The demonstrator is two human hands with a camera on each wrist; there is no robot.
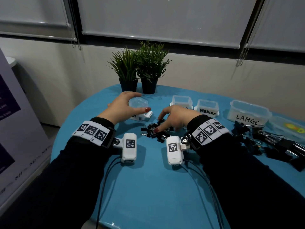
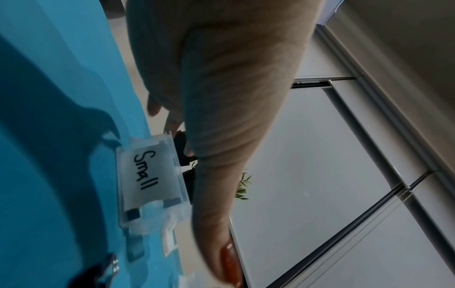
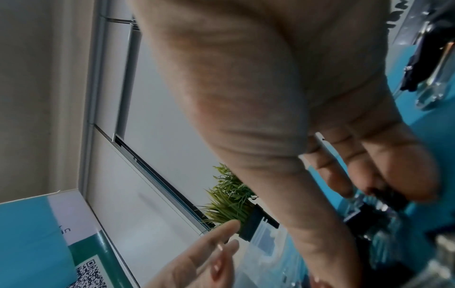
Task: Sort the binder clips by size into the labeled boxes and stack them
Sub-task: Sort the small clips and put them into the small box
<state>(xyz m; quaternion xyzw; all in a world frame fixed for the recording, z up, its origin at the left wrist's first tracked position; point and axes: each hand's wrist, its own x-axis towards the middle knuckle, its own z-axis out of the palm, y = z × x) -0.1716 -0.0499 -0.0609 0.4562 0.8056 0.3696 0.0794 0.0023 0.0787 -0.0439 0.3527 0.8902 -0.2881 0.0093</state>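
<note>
A heap of small black binder clips [image 1: 154,132] lies mid-table. My right hand [image 1: 159,124] arches over it; its fingertips [image 3: 393,175] touch a black clip [image 3: 391,194] while the thumb stays apart, and nothing is lifted. My left hand [image 1: 142,102] hovers with spread, relaxed fingers over the clear box labeled "Small" [image 2: 147,175], holding nothing. To the right stand another clear box [image 1: 181,100], the "Medium" box [image 1: 207,107] and the "Large" box [image 1: 247,113]. A pile of larger black clips [image 1: 267,142] lies at the far right.
Two potted plants [image 1: 140,71] stand at the table's far edge behind the small box. A clear lid with a yellow sticker [image 1: 288,128] lies beside the large box. The round blue table [image 1: 148,187] drops off at left and front. Cables trail from both wrist cameras.
</note>
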